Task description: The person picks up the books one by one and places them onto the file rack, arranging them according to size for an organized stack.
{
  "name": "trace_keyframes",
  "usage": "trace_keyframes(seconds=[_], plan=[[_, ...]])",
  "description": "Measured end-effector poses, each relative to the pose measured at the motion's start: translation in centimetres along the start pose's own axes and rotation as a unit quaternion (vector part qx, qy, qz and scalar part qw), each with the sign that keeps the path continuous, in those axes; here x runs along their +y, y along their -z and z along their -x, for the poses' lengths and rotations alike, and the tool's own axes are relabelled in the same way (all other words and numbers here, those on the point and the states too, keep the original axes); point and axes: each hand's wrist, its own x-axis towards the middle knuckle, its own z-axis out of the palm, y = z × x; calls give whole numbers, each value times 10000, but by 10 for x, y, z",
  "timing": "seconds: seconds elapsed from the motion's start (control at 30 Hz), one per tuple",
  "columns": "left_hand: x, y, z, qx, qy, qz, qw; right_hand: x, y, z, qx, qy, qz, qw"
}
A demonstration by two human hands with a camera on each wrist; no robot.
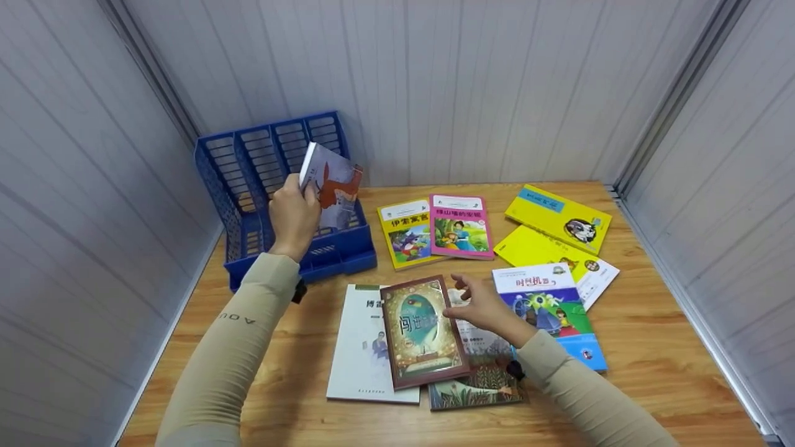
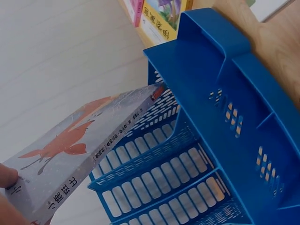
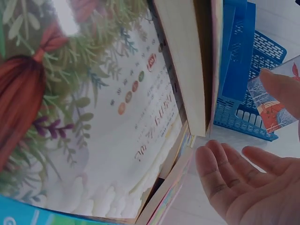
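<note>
My left hand (image 1: 292,217) grips a thin grey-purple picture book (image 1: 337,197) with a red deer on its cover. The book is tilted above the right side of a blue file rack (image 1: 335,261) with several slots. In the left wrist view, the far end of this book (image 2: 75,145) overlaps the rack's (image 2: 197,70) edge; I cannot tell whether they touch. My right hand (image 1: 487,310), fingers loosely bent and holding nothing, hovers by the right edge of a brown-framed book (image 1: 425,335). Beneath that book lie a white book (image 1: 357,347) and a book with a plant-patterned cover (image 1: 478,385).
Behind these lie a yellow-edged book (image 1: 407,239) and a pink book (image 1: 463,230), overlapping. To the right are two yellow books (image 1: 546,214) and a white-and-blue book (image 1: 549,310). Panelled walls (image 1: 459,93) enclose the wooden table (image 1: 292,379) at the back and sides.
</note>
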Motion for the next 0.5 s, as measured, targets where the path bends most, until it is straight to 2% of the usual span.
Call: trace_keyframes(seconds=[0.23, 0.5], plan=[[-8, -12, 0, 142, 241, -32, 9996, 1, -6, 1, -54, -259, 257, 9993], [-13, -21, -2, 255, 512, -109, 9983, 3, -14, 2, -18, -242, 371, 9990]])
